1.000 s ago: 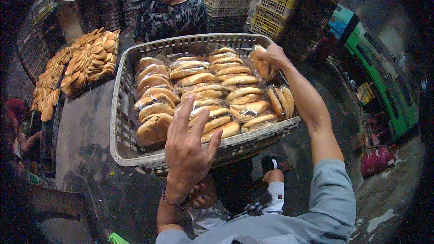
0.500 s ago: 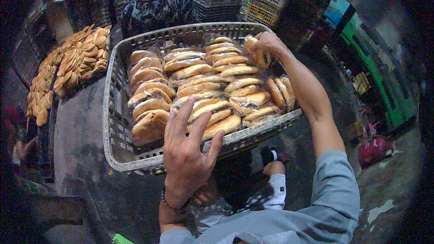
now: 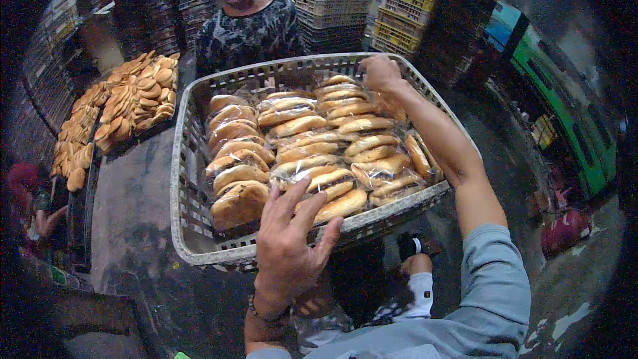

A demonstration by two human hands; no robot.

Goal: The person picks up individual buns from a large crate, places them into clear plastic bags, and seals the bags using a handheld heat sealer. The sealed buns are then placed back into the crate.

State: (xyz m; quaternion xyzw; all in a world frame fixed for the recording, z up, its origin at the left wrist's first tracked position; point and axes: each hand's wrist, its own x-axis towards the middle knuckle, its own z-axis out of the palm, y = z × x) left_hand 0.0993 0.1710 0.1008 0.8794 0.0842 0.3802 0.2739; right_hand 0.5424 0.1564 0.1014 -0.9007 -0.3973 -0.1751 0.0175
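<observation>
A grey plastic crate [image 3: 179, 179] fills the middle of the view, packed with rows of filled buns [image 3: 302, 143] in clear plastic bags. My left hand [image 3: 289, 252] lies over the crate's near rim, its fingers spread and their tips at the nearest bagged buns; it grips nothing. My right hand [image 3: 381, 73] is at the crate's far right corner with its fingers curled closed. Just below that hand, partly behind the wrist, sits a bagged bun [image 3: 392, 106]. Whatever the right fingers hold is hidden. Another bagged bun [image 3: 417, 156] stands along the right side, under my forearm.
Across the crate a person in a dark patterned shirt [image 3: 252, 36] faces me. Many loose flat buns [image 3: 143, 96] cover a surface at the left, with another person [image 3: 40, 209] at the left edge. Stacked crates [image 3: 399, 13], a green structure [image 3: 565, 93] and a red cylinder [image 3: 565, 233] stand beyond.
The view has shifted, so the crate sits lower and farther right. My right hand, earlier pinching a bagged bun, is now above it at the corner. The left hand keeps its place on the rim.
</observation>
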